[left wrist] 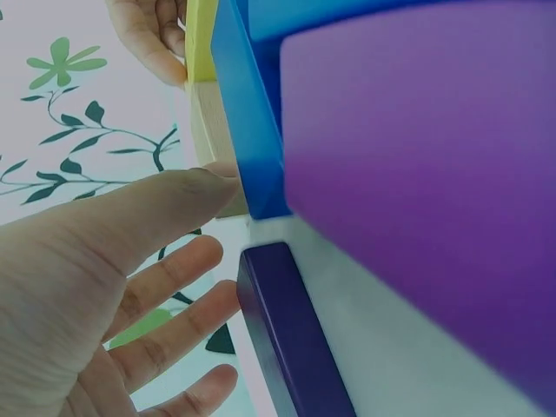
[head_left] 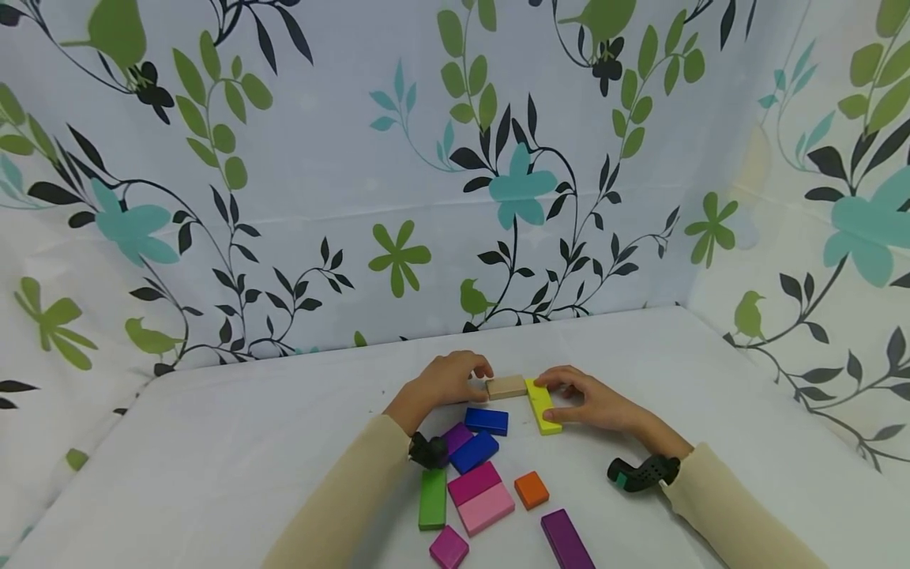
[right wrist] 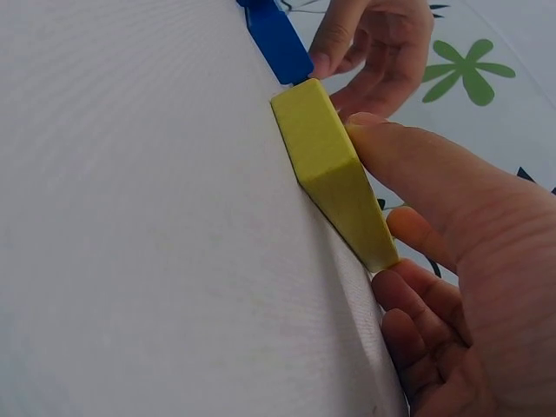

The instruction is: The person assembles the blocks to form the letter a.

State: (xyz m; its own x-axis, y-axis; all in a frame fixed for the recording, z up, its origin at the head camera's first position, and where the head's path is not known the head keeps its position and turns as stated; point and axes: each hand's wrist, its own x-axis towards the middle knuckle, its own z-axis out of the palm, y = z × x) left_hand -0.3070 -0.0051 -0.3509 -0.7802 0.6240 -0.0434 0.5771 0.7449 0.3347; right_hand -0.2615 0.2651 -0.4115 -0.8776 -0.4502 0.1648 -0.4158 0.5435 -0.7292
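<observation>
In the head view my left hand (head_left: 446,379) has its thumb and a fingertip at the left end of a bare wooden block (head_left: 506,387). The left wrist view shows that thumb on the wooden block (left wrist: 210,130), the other fingers spread below. My right hand (head_left: 586,401) pinches a yellow block (head_left: 543,407) between thumb and fingers, at the wooden block's right end. Nearer me lies a blue block (head_left: 486,421). A dark purple block (left wrist: 291,334) beside the left fingers is hidden from the head view.
Toward me lie another blue block (head_left: 474,452), a purple one (head_left: 457,437) by the left wrist, a green one (head_left: 432,499), a magenta one (head_left: 474,484), a pink one (head_left: 486,510), a magenta cube (head_left: 449,547), an orange cube (head_left: 532,490) and a long purple block (head_left: 566,539). Patterned cloth (head_left: 320,197) stands behind the table.
</observation>
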